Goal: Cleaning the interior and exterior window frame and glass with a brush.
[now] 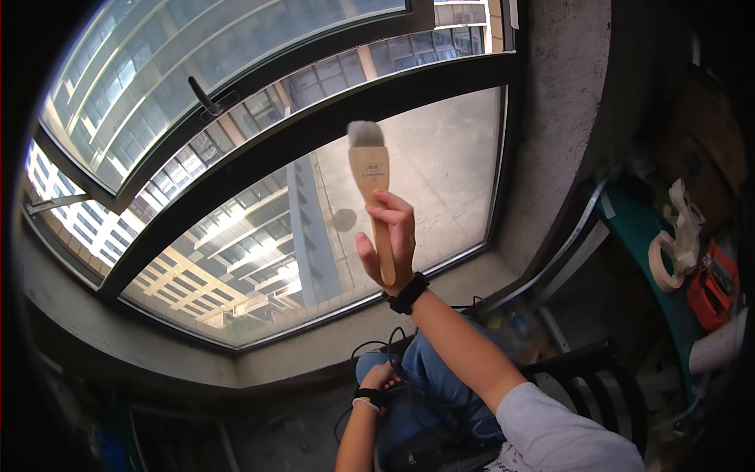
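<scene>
A flat wooden brush (370, 167) with pale bristles stands upright in front of the window pane. My right hand (395, 228) is closed around its handle, thumb on one side and fingers on the other. The bristles point up, apart from the dark window frame (314, 130). Low over my lap, my left hand (379, 376) is curled beside black cables (405, 358). Its fingers are partly hidden, and what they hold, if anything, I cannot make out. Black bands circle both wrists, with a beaded bracelet on the left one.
An upper sash with a dark handle (204, 96) is tilted open. Below the pane runs a concrete sill (307, 358). To the right, a green-topped table (629, 228) carries a tape roll (665, 263) and a red tool (712, 287). A black chair (602, 377) stands nearby.
</scene>
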{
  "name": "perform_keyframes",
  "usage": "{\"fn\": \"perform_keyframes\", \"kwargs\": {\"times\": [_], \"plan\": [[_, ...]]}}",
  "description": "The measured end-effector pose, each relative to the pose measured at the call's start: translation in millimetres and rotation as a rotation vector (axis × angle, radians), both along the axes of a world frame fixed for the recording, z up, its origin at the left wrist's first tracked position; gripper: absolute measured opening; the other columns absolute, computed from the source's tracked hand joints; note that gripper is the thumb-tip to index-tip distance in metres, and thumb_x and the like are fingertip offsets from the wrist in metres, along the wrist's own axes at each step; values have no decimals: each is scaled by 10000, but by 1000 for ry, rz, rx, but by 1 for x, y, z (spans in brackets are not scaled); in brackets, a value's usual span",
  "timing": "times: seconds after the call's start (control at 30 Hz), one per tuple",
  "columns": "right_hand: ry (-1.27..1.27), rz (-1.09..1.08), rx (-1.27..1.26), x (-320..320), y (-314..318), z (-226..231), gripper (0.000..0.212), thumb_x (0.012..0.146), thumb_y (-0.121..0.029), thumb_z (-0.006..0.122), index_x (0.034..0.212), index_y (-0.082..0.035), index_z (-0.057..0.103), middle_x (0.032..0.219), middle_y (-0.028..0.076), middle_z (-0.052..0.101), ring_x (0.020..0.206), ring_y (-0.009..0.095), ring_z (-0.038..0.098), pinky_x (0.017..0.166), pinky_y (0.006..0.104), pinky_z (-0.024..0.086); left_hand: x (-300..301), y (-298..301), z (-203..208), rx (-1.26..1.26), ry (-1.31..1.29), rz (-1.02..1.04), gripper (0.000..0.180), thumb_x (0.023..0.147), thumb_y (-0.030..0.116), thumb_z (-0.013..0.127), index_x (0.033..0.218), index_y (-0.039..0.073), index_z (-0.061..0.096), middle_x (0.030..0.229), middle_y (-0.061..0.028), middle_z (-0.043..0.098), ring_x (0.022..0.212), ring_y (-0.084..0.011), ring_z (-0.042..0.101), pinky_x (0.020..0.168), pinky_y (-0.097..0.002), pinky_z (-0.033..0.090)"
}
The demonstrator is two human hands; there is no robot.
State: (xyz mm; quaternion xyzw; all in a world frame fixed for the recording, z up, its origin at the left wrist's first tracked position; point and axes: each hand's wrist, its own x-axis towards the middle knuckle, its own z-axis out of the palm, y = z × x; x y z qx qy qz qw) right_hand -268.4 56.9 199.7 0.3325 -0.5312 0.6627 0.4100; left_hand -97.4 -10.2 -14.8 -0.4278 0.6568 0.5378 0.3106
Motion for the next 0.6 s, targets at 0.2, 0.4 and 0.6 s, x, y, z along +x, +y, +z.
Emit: {"fn": "perform_keyframes", "kwargs": {"times": [0.2, 0.4, 0.6], "plan": [[-281, 295, -248, -13, -20, -17, 287, 760, -138, 464, 982, 6, 355, 1047, 198, 387, 894, 211, 474, 803, 318, 395, 9, -13, -32, 40, 92, -67, 546, 808, 432, 323, 586, -5, 561, 440, -16, 444, 365, -100, 364, 364, -222, 295], [-206, 454, -20, 14, -48, -13, 180, 766, -91, 446, 913, 4, 407, 944, 173, 444, 860, 237, 496, 759, 300, 401, 1, -11, -18, 67, -22, -71, 546, 801, 447, 333, 588, -9, 545, 443, -19, 442, 344, -97, 354, 335, -216, 278], [-19, 543, 220, 27, -68, -16, 191, 729, -57, 459, 905, -8, 404, 909, 170, 442, 815, 335, 481, 718, 340, 416, 5, -13, -21, 62, 82, -95, 557, 807, 444, 327, 589, -20, 545, 434, -27, 439, 330, -98, 356, 328, -209, 283]]}}
